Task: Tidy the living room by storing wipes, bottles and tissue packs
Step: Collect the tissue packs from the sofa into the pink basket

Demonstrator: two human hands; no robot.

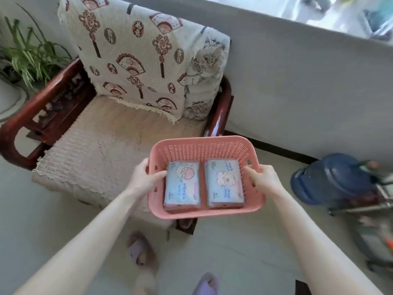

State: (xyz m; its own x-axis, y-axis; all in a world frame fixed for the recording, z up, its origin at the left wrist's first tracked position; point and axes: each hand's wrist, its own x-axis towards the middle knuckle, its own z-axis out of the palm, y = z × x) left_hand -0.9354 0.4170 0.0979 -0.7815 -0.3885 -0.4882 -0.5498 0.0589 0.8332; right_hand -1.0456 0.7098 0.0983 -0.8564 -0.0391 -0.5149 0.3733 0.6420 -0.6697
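Print on the tissue packs (182, 184) is unreadable — the near slipper (205, 283) is cropped.

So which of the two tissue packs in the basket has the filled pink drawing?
The left tissue pack, by the left hand; the right tissue pack shows only an outlined figure.

one wide head cam looks fwd & down, basket (200, 140) close below, armchair (95, 150) just beyond.
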